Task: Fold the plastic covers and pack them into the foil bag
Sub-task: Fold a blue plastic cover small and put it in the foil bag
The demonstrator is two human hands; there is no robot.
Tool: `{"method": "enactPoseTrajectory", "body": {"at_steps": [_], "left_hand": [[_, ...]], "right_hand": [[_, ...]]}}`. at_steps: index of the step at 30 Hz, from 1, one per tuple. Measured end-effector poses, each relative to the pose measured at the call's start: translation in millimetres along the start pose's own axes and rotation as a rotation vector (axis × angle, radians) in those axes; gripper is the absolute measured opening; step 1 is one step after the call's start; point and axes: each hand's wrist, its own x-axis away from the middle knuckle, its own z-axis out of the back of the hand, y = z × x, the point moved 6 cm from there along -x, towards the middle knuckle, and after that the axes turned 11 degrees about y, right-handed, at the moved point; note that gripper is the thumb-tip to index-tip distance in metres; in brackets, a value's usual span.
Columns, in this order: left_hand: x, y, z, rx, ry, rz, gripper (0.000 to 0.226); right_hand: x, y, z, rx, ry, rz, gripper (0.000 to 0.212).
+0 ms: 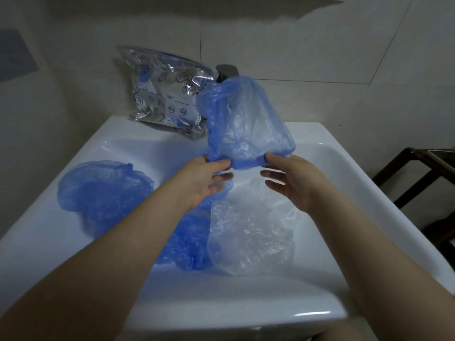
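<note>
A blue plastic cover [246, 119] hangs draped over the tap above the white sink. My left hand [204, 179] pinches its lower left edge and my right hand [289, 177] pinches its lower right edge. The silver foil bag [162, 92] with blue drawings leans against the tiled wall at the back left of the sink, with blue plastic showing inside it. Another blue cover [103, 193] lies on the sink's left side. A further blue cover [189, 239] sits in the basin under my left forearm. A clear cover [251, 235] lies crumpled beside it.
The sink's white rim [221, 301] runs across the front. The grey tap [227, 72] pokes out above the draped cover. A dark wooden stand [423, 173] is at the right, close to the sink's edge. Tiled wall lies behind.
</note>
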Motion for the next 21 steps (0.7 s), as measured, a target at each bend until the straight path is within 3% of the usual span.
{"method": "enactPoseTrajectory", "body": {"at_steps": [8,10,15,17,19,20,21], "left_hand": [[-0.2,9.0,2.0,-0.169,-0.097,-0.169,0.009],[2.7,9.8,0.4,-0.108,-0.13,-0.176,0.014],[3.4,17.4,2.6,0.327,-0.153,-0.084,0.024],[5.5,25.4,4.8,0.458,-0.194,-0.111,0.012],[8.6,30.1,9.6,0.439,-0.242,-0.165,0.023],[10.7,29.8,11.9,0.376,-0.263,-0.184,0.027],[13.3,30.1,12.8,0.3,-0.263,-0.213,0.015]], "right_hand": [[-0.3,-14.2,9.0,-0.079,-0.038,0.021,0.015],[0.0,-16.9,9.9,-0.159,-0.07,-0.017,0.021],[4.8,-20.4,3.3,-0.355,-0.168,-0.044,0.036],[8.0,-23.4,1.2,-0.346,-0.247,0.0,0.041],[13.1,-27.4,1.6,-0.221,-0.305,0.066,0.02],[14.0,-28.3,3.6,-0.173,-0.331,0.081,0.023],[13.5,-28.5,6.9,-0.138,-0.345,0.079,0.038]]}}
